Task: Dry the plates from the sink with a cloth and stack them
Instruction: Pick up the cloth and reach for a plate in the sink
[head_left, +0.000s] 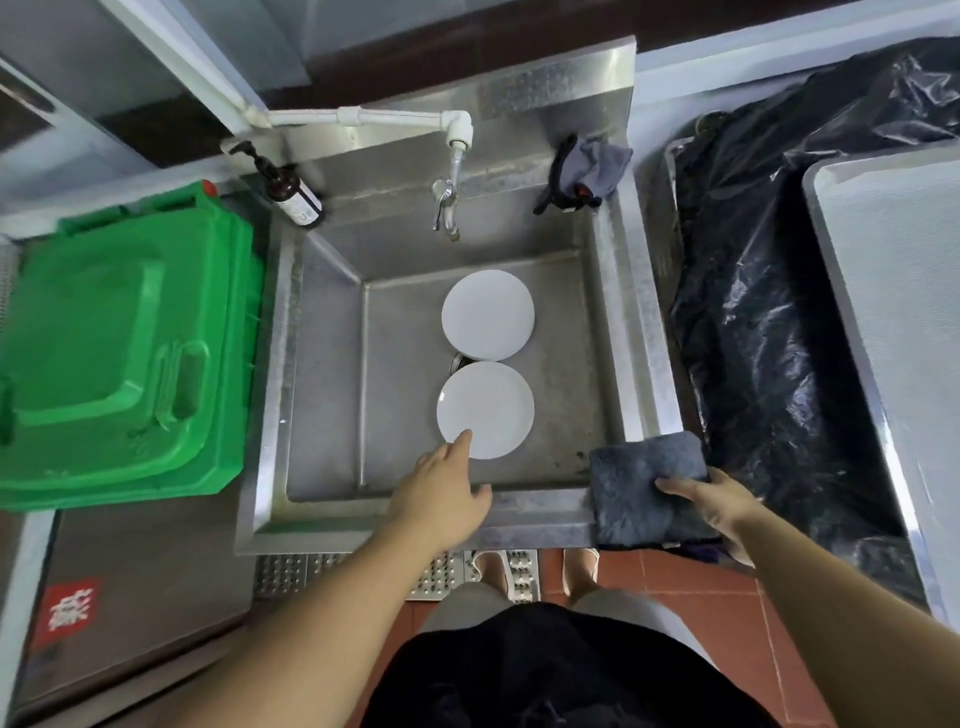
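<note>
- Two white plates in the steel sink (644, 332): far plate (488, 314) lying near the tap (445, 205), near plate (485, 410) just in front of it, drain partly showing between them.
- Left hand (447, 483) reaching over the front rim, fingers straight, one fingertip touching the near plate's front edge.
- Right hand (714, 506) gripping a folded grey cloth (641, 488) at the sink's front right corner, fingers curled under it.
- Green bin (119, 358) left of the sink; soap bottle (288, 189) on the back left corner.
</note>
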